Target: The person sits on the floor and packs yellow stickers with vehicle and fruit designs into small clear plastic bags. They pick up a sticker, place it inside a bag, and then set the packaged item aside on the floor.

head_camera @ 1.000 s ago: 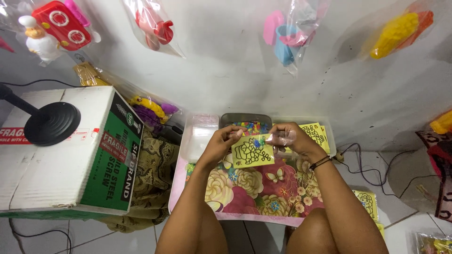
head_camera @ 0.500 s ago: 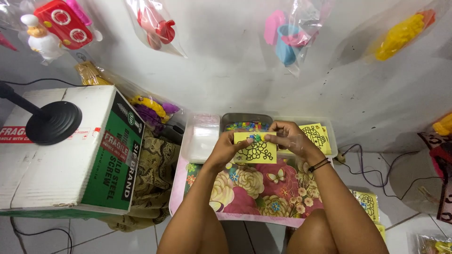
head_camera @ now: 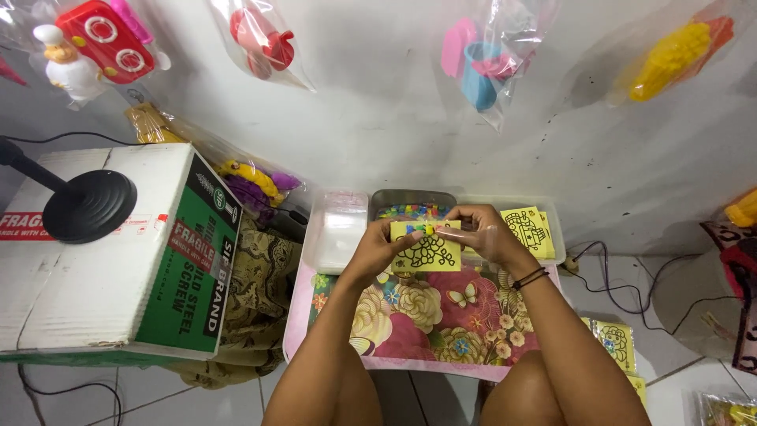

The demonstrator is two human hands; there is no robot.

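A yellow card with a black line drawing (head_camera: pixel 426 251) is held up over a small table covered with a flowered cloth (head_camera: pixel 426 315). My left hand (head_camera: pixel 377 250) grips the card's left edge. My right hand (head_camera: pixel 482 232) pinches its upper right part, where small coloured pieces sit along the top edge. Just behind the card a grey tray of colourful small pieces (head_camera: pixel 410 207) is partly hidden. A stack of similar yellow cards (head_camera: pixel 530 229) lies to the right of my right hand.
A clear plastic box (head_camera: pixel 339 229) stands left of the tray. A large cardboard box (head_camera: pixel 110 252) with a black round stand (head_camera: pixel 85 203) on it fills the left. Bagged toys (head_camera: pixel 487 59) hang on the white wall. More yellow cards (head_camera: pixel 615 343) and cables lie on the floor, right.
Both hands have lifted the yellow card slightly away from me, toward the tray, and my right hand's fingers have shifted to its top edge.
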